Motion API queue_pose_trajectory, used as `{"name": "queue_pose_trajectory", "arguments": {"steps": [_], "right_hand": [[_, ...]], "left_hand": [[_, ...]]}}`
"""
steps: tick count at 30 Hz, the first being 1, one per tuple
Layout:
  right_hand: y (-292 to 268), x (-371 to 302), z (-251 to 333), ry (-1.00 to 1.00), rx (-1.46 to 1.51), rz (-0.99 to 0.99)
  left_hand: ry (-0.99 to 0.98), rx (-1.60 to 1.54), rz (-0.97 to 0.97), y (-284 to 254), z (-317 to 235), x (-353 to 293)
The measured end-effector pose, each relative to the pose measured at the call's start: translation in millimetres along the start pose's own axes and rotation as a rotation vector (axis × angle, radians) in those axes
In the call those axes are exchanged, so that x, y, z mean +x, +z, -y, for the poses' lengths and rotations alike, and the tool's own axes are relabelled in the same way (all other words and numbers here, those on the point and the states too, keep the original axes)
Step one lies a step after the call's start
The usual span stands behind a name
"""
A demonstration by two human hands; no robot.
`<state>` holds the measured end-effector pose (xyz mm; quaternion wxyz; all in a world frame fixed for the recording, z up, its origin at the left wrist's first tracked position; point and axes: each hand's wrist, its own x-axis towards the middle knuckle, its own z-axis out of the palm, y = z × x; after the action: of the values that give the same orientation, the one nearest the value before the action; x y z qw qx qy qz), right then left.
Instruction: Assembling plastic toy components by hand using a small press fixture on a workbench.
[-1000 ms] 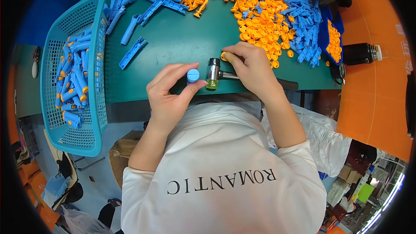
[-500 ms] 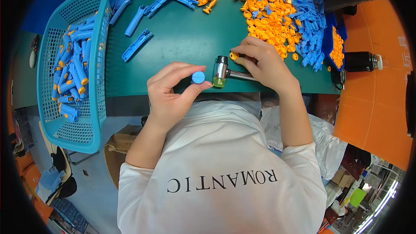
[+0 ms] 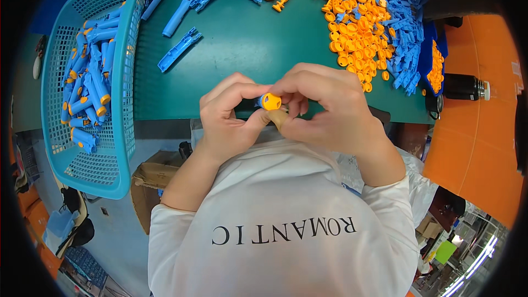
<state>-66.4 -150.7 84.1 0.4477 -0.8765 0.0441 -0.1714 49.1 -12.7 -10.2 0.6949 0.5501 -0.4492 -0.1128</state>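
Near the table's front edge, my left hand (image 3: 228, 124) is closed round a blue plastic tube (image 3: 260, 102), of which only a little shows between the fingers. An orange cap (image 3: 272, 102) sits at the tube's end and faces up. The thumb and fingers of my right hand (image 3: 336, 102) pinch the cap from the other side, so both hands meet at it. Behind my right wrist a dark handle end (image 3: 380, 114) of the hammer sticks out; its head is hidden by my hands.
A blue mesh basket (image 3: 125, 148) with capped blue tubes stands on the left. Loose blue half shells (image 3: 180, 49) lie on the green table (image 3: 242, 38). Piles of orange caps (image 3: 357, 44) and blue parts (image 3: 407, 58) fill the far right, near a black bottle (image 3: 462, 87).
My right hand has brought an orange cap leftward from beside the hammer onto the end of the blue tube in my left hand. The hammer head is now covered. The view has shifted slightly.
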Motion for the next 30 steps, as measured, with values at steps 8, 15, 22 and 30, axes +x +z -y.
{"name": "queue_pose_trajectory", "arguments": {"steps": [8,15,22,30], "right_hand": [[-2,4,4,-0.022,-0.158,0.073],[-12,15,-2,-0.129,-0.15,0.184],[-13,19,-8,-0.151,-0.09,0.237],[-20,24,-12,-0.18,-0.097,0.292]], "left_hand": [[0.026,0.021,0.014,-2,3,0],[0.025,0.071,0.033,-5,5,-3],[0.23,-0.141,-0.124,11,25,-17],[0.334,0.083,0.001,3,17,-5]]}}
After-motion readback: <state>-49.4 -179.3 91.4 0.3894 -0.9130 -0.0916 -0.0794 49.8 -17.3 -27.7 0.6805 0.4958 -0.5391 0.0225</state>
